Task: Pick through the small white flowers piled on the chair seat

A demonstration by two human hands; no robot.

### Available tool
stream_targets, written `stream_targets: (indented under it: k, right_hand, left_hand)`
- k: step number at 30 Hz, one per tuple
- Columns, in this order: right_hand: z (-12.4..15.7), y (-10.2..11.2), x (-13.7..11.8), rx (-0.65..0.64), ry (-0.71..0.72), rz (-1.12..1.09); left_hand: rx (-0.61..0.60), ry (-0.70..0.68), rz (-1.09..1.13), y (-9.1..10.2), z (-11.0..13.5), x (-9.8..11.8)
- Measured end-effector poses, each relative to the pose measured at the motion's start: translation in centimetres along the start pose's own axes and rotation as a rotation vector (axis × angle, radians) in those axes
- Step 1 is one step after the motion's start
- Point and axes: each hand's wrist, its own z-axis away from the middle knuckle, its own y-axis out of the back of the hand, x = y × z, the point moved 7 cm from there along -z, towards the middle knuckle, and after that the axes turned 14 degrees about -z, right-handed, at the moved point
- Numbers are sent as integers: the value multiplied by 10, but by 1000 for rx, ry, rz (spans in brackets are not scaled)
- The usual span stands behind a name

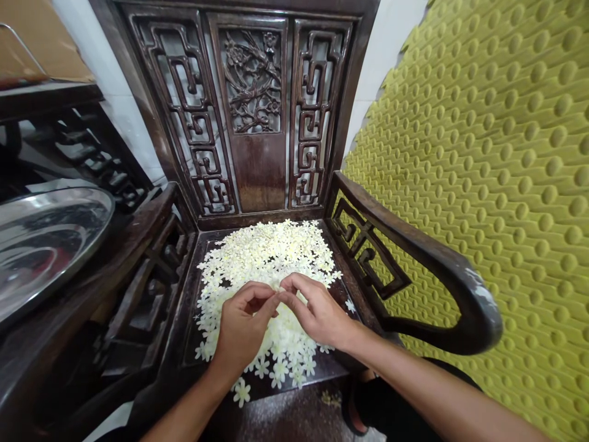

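**Q:** Where do the blossoms lie?

**A:** Small white flowers lie heaped across the seat of a dark carved wooden armchair, with one stray flower near the seat's front edge.

**Q:** And the hands?

**A:** A person's left hand and right hand hang low over the heap, both half closed, their fingertips meeting at the centre. Whether they pinch anything is too small to tell.

**Q:** What surrounds the chair?

**A:** A steel tray sits beyond the left armrest. A yellow-green dimpled mat rises behind the right armrest, and a carved bird-and-blossom panel tops the backrest.
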Motion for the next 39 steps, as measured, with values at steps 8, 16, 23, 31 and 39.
stream_targets:
  k: [8, 16, 23, 31, 39]
  right_hand:
    - [0, -1, 0, 4, 63, 178]
    - [-5, 12, 10, 103, -24, -112]
    - [-6, 13, 10, 158, -8, -168]
    - [-2, 13, -7, 65, 197, 48]
    - [-7, 16, 13, 132, -87, -370]
  left_hand:
    - [-127, 78, 68, -12, 1, -1]
    - [-45, 128, 64, -7, -1, -9]
    - [16, 147, 103, -4, -4, -16]
    - [-22, 98, 7, -10, -1, -15]
    - [-1, 141, 162, -6, -5, -13]
